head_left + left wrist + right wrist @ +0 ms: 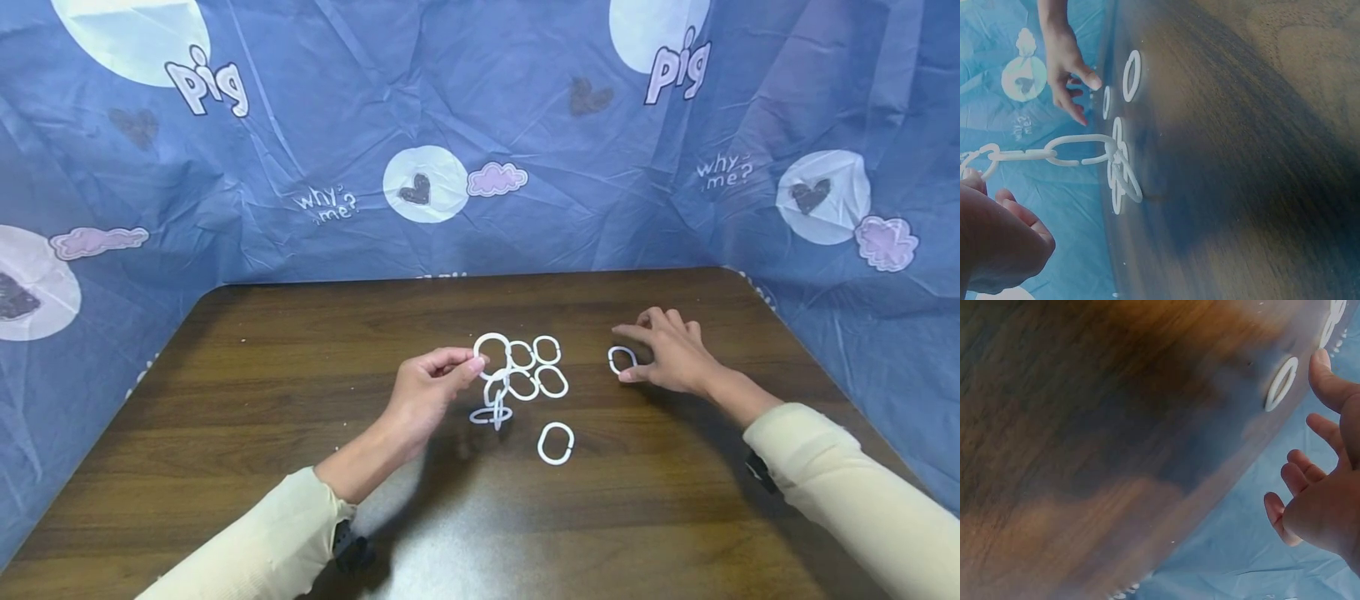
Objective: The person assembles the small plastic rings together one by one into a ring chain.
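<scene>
My left hand (427, 392) pinches a white oval plastic link (492, 335) between thumb and fingers. A short chain of linked white links (1063, 140) hangs from it, and its lower end comes down by the table. On the right, my right hand (675, 354) hovers with thumb and fingers spread about a single white link (611, 360) lying on the table. In the right wrist view the thumb appears apart from a white link (1294, 365). Several more links (566, 382) lie close together just right of the held chain; whether some join it I cannot tell.
A lone white link (541, 443) lies nearer the front of the brown wooden table (285, 433). Blue printed cloth (465, 92) hangs behind and at both sides of the table. Dark bands with devices (348, 546) sit at the sleeves.
</scene>
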Motion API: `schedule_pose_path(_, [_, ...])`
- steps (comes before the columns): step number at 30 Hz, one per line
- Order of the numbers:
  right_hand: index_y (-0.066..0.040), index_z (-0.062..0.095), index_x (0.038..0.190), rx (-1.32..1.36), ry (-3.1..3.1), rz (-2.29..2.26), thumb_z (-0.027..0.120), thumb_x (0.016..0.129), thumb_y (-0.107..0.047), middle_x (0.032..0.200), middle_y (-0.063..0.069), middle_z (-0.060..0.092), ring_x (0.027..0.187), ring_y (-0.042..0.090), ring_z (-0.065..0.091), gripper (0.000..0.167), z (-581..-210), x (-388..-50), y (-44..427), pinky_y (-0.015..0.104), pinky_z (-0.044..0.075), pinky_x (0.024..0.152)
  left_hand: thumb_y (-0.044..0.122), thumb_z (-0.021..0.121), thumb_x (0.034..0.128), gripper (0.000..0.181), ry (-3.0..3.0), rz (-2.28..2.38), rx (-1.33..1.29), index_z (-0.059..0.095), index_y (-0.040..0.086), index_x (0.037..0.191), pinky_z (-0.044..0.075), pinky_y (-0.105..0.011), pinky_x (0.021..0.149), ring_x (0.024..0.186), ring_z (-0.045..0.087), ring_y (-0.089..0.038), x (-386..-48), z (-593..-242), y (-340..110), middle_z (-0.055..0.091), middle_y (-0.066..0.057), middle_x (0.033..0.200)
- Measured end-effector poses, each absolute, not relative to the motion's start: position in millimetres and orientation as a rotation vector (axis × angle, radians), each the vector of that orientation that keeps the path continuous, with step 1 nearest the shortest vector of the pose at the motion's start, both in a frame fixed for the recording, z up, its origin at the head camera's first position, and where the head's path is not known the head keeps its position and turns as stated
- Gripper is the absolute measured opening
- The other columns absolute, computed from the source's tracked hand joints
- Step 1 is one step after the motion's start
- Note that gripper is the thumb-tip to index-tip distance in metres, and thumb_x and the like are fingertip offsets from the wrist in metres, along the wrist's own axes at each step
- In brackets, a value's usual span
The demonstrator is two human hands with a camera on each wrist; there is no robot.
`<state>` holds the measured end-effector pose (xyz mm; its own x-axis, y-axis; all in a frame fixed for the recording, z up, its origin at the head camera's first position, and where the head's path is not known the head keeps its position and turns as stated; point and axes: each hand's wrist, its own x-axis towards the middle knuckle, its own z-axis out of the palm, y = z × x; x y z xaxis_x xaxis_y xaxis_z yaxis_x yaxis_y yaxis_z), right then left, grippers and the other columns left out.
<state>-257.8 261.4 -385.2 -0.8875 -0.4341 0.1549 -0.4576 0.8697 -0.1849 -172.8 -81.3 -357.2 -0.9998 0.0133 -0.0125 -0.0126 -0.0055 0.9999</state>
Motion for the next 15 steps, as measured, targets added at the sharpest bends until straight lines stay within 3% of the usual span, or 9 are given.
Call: schedule_pose_path(15, [-0.017, 0.063, 0.128, 0.587, -3.057, 0.437, 0.081, 0.074, -0.044, 0.12, 0.018, 0.047, 0.104, 0.037, 0.038, 0.063, -401.4, -271.0, 271.3, 0.052, 0.026, 0.076, 0.012, 0.072, 0.086, 0.017, 2.209, 2.21, -0.016, 0.072, 0.002, 0.099, 0.045, -0.022, 0.065, 0.076, 0.057, -0.013, -173.3, -357.7, -81.0, 0.066, 0.005, 0.08])
